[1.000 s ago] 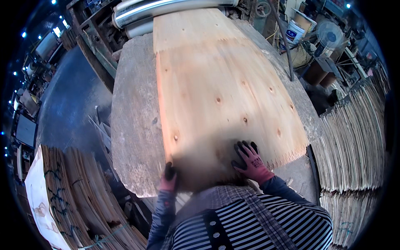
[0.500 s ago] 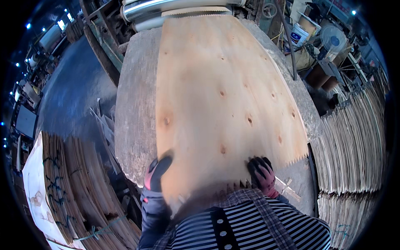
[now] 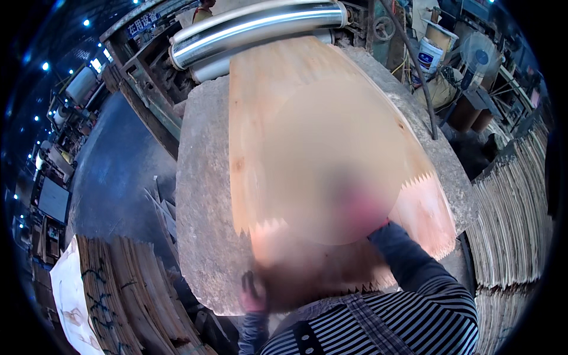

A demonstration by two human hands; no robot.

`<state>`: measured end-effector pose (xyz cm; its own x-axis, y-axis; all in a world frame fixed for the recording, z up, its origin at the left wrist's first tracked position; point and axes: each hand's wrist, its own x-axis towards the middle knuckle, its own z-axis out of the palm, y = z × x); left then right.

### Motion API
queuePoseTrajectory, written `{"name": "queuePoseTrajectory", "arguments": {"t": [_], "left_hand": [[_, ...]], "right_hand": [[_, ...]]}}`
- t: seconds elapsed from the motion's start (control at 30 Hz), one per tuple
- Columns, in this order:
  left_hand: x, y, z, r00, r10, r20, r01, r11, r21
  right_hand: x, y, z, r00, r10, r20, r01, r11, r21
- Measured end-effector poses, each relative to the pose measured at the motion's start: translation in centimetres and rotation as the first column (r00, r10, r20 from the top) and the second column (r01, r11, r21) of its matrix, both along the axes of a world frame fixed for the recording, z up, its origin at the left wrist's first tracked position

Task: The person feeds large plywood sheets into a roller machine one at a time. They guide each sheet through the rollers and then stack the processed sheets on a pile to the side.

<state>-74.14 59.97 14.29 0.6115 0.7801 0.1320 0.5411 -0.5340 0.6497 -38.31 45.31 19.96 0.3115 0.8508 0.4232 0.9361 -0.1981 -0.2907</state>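
Across a grey worktable (image 3: pixel 207 236) lie overlapping veneer sheets (image 3: pixel 257 118), reaching toward a shiny roller (image 3: pixel 260 31). The gloved left hand (image 3: pixel 254 293) is at their near left corner, the blurred right hand (image 3: pixel 360 207) over them; whether either grips, I cannot tell

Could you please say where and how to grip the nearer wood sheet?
I'd probably take the nearer wood sheet by both side edges close to its jagged near end, coming from that end, two-handed: it lies broad, thin and flat, and the teeth look fragile.
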Motion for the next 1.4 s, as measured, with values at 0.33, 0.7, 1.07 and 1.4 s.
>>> {"name": "queuePoseTrajectory", "arguments": {"t": [0.33,0.7,1.07,1.4], "left_hand": [[-0.1,-1.8,-0.2,0.905,0.065,-0.421,-0.108,0.991,-0.08],[-1.5,-1.2,0.8,0.945,-0.177,0.274,0.263,0.911,-0.319],[-0.4,3.2,-6.4,0.986,-0.09,0.138,0.141,0.896,-0.422],[-1.1,2.2,3.5,0.959,-0.005,0.284,0.181,0.782,-0.597]], "right_hand": [[0.8,10.8,2.3,0.975,-0.188,0.115,0.179,0.981,0.079],[-14.3,-10.8,0.6,0.988,-0.141,-0.067,0.114,0.945,-0.308],[-17.9,-14.5,-3.5,0.931,-0.361,0.048,0.346,0.836,-0.426],[-17.5,-14.9,-3.5,0.916,-0.401,0.01,0.353,0.796,-0.491]]}}
